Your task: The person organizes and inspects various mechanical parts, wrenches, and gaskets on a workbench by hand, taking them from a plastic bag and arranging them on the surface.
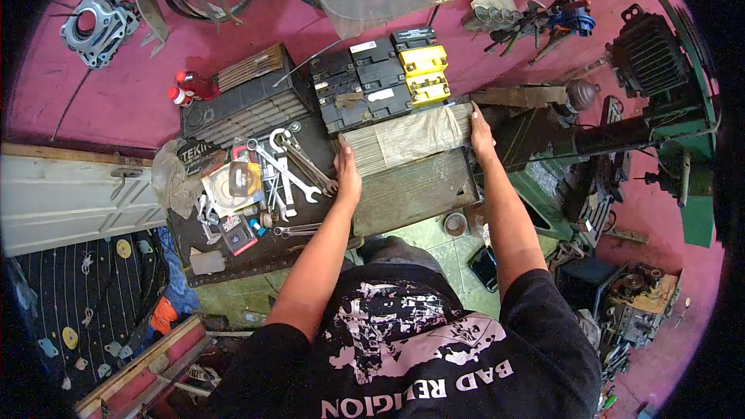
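Note:
A long pale bundle of thin ridged layers [419,138], partly covered by a beige wrap, lies between my two hands. My left hand [349,172] presses against its left end, fingers pointing away from me. At the opposite end, my right hand [482,133] holds it with the fingers stretched along the side. Directly behind the bundle stand several black batteries [365,81] and yellow-topped batteries [426,75]. In front of it is a worn dark metal surface [411,195]. What the bundle is made of, I cannot make out.
Wrenches [287,167] and small parts crowd the bench left of my left arm. A dark ridged case [248,112] and red bottles [198,85] are behind them. A green machine [543,140] stands at right. A phone [483,268] lies low near my right arm.

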{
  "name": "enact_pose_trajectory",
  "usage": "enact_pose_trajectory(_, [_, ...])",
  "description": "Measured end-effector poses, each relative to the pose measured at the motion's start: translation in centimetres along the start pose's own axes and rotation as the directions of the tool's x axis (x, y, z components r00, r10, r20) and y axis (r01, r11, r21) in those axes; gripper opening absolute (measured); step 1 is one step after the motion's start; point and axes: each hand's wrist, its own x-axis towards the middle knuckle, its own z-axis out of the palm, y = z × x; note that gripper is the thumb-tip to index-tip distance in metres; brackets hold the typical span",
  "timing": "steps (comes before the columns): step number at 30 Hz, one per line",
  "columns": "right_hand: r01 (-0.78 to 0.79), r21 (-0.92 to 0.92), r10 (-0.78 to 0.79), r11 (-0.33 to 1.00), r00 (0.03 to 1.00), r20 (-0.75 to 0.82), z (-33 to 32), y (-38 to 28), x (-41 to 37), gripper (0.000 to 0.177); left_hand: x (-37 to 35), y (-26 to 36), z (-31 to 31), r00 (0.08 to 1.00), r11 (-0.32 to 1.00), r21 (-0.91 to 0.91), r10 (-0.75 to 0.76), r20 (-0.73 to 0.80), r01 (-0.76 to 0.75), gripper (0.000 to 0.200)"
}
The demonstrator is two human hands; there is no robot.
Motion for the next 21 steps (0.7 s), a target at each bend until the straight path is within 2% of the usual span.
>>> enact_pose_trajectory(2, [-0.028,-0.078,0.030,0.997,0.999,0.017,-0.2,-0.9,-0.4,0.052,-0.1,0.6,-0.3,0.998,0.997,0.057,0.054,0.032,-0.056,0.071])
enact_pose_trajectory(4, [-0.008,-0.010,0.008,1.000,0.999,0.035,-0.6,0.1,-0.1,0.052,0.0,0.0,-0.8,0.992,0.987,0.112,0.105,0.065,-0.112,0.074])
enact_pose_trajectory(6, [-0.040,0.038,0.034,0.998,0.988,0.150,-1.1,0.3,0.4,0.055,0.3,0.1,-1.5,0.992,0.996,0.066,-0.062,0.114,0.055,0.076])
enact_pose_trajectory(7, [-0.066,-0.011,0.067,0.998,0.980,0.186,-1.5,0.1,0.6,0.057,0.3,0.3,-2.4,0.992,0.996,0.067,-0.061,0.112,0.054,0.076])
enact_pose_trajectory(8, [-0.065,-0.010,0.066,0.998,0.980,0.187,-1.5,0.0,0.5,0.057,0.2,0.5,-3.3,0.971,0.930,-0.294,-0.181,0.154,0.220,0.078])
enact_pose_trajectory(9, [-0.040,0.055,0.032,0.998,0.990,0.138,-1.4,-0.5,0.1,0.059,-0.1,0.8,-3.9,0.933,0.712,-0.602,-0.273,0.235,0.360,0.081])
enact_pose_trajectory(10, [-0.010,0.120,0.000,0.993,0.996,0.085,-1.3,-1.0,-0.3,0.061,-0.5,-0.4,-3.6,0.934,0.713,-0.603,-0.271,0.234,0.358,0.081])
enact_pose_trajectory(12, [-0.009,0.164,-0.006,0.986,0.996,0.087,-1.2,-1.7,-1.3,0.063,-2.1,-2.7,-1.8,0.973,0.895,-0.401,-0.226,-0.038,0.192,0.081])
enact_pose_trajectory(13, [-0.093,0.264,0.070,0.960,0.993,0.096,-1.1,-1.5,-2.0,0.063,-3.2,-2.2,-1.4,0.995,0.944,-0.316,-0.090,0.035,0.096,0.082])
enact_pose_trajectory(14, [-0.175,0.359,0.143,0.917,0.983,0.114,-1.0,-1.5,-2.3,0.062,-3.1,-3.8,-1.0,0.997,0.941,-0.331,-0.052,0.057,0.068,0.080])
enact_pose_trajectory(18, [-0.202,0.498,0.152,0.843,0.978,0.140,-0.1,-1.9,-3.2,0.059,-3.7,-3.6,-0.8,0.992,0.927,-0.356,-0.102,0.068,0.119,0.078])
enact_pose_trajectory(20, [-0.234,0.484,0.198,0.843,0.972,0.124,-0.5,-2.7,-3.5,0.060,-4.2,-3.3,-0.8,0.987,0.915,-0.371,-0.137,0.079,0.157,0.077])
enact_pose_trajectory(21, [-0.304,0.459,0.267,0.835,0.953,0.145,-0.9,-3.2,-3.6,0.061,-4.2,-3.0,-0.8,0.985,0.910,-0.377,-0.152,0.085,0.173,0.077])
